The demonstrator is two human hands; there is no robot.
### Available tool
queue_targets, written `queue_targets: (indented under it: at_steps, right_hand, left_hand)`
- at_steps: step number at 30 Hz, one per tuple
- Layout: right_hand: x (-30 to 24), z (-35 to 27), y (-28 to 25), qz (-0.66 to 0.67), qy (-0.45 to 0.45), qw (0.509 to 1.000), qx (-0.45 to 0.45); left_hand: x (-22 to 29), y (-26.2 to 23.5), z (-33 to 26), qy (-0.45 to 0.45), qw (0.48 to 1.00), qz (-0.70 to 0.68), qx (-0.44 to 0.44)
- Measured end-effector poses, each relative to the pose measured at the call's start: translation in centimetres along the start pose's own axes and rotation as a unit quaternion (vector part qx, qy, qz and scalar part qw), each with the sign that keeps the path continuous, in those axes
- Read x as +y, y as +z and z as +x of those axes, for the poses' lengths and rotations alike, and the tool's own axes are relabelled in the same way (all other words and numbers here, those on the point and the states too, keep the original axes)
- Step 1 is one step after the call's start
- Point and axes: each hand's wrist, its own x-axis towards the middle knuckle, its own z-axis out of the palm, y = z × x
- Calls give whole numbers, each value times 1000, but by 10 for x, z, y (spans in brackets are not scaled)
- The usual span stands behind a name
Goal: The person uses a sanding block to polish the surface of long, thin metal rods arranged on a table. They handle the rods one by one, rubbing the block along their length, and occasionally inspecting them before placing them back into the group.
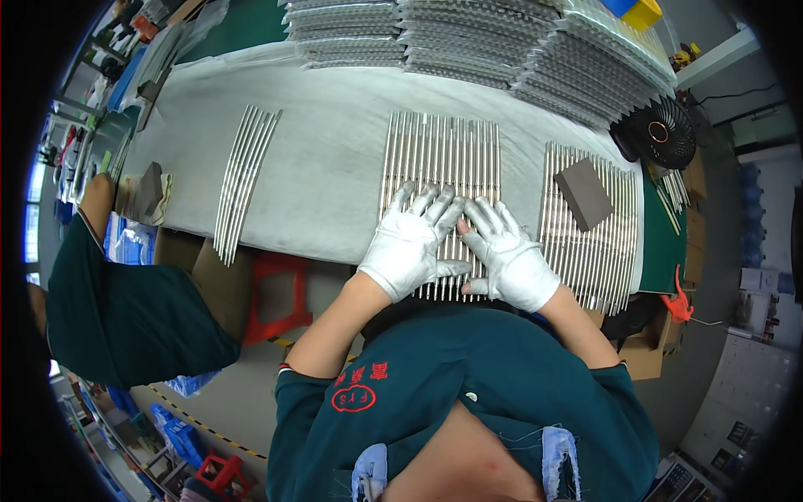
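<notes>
Side by side on the cloth-covered table (pixel 326 167) lies a row of shiny metal rods (pixel 443 146), their near ends reaching past the table edge. My left hand (pixel 410 238), in a white glove, rests flat on the row with its fingers spread. Beside it my right hand (pixel 510 255), gloved too with some fingertips bare, lies on the same rods, fingers stretched out. To the right is a second row of rods (pixel 615 243) with a dark grey block (pixel 584 194) on top. A smaller group of rods (pixel 245 180) lies further left.
Stacks of clear plastic trays (pixel 468 42) line the table's far side. A black fan (pixel 661 134) stands at the right end. A co-worker's sleeve (pixel 125 309) is at the left, near another grey block (pixel 150 188). A red stool (pixel 280 293) stands below the table.
</notes>
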Motion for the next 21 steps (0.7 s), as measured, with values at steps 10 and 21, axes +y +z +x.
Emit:
queue_targets:
  at_steps: [10, 21]
  right_hand:
    - [-17, 42, 11, 39, -68, 996, 32]
    - [-7, 16, -3, 1, -27, 1000, -1]
  left_hand:
    - [-36, -16, -34, -33, 999, 29, 3]
    - [-12, -6, -11, -20, 1000, 6, -3]
